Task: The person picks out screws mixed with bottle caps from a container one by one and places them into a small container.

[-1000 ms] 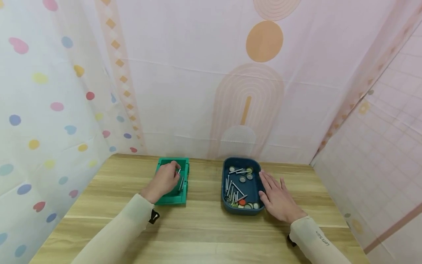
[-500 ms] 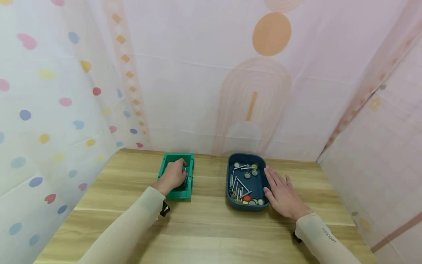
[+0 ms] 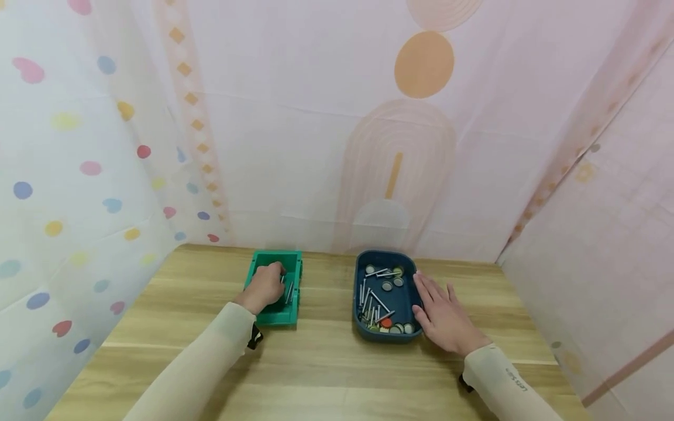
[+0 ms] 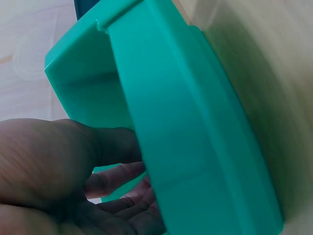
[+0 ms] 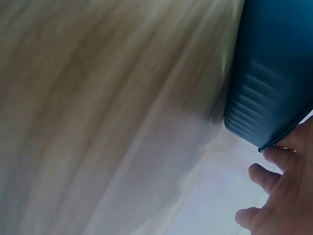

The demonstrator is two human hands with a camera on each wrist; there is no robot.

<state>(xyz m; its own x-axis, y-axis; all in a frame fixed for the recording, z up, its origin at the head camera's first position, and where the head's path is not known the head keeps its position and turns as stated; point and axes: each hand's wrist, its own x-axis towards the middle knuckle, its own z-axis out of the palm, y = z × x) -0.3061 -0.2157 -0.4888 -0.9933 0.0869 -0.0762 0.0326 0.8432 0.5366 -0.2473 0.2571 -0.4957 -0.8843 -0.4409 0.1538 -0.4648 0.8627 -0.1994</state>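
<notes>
My left hand (image 3: 263, 287) reaches down into a green bin (image 3: 278, 320), with a thin metal nail (image 3: 282, 279) at its fingertips, pinched. Beside the fingers a couple more nails (image 3: 290, 292) lie on the bin floor. In the left wrist view, the bin's wall (image 4: 166, 117) hides the fingertips, while the thumb (image 4: 117, 145) shows at its edge. My right hand (image 3: 447, 316) rests with straight fingers along the right rim of a dark blue tray (image 3: 389, 337). The right wrist view has its fingers (image 5: 281, 159) touching the tray's rim.
Inside the blue tray, several nails (image 3: 380, 302) lie on the left and several bottle caps (image 3: 398, 282) are scattered, one of them red (image 3: 387, 323). Both containers stand on a wooden table (image 3: 326, 362), near a patterned curtain (image 3: 295, 175) at the back.
My left hand has shifted slightly within the green bin, lower and toward me, the nail at its fingertips moving with it. The right hand stays on the tray's rim. The head view swayed and came back.
</notes>
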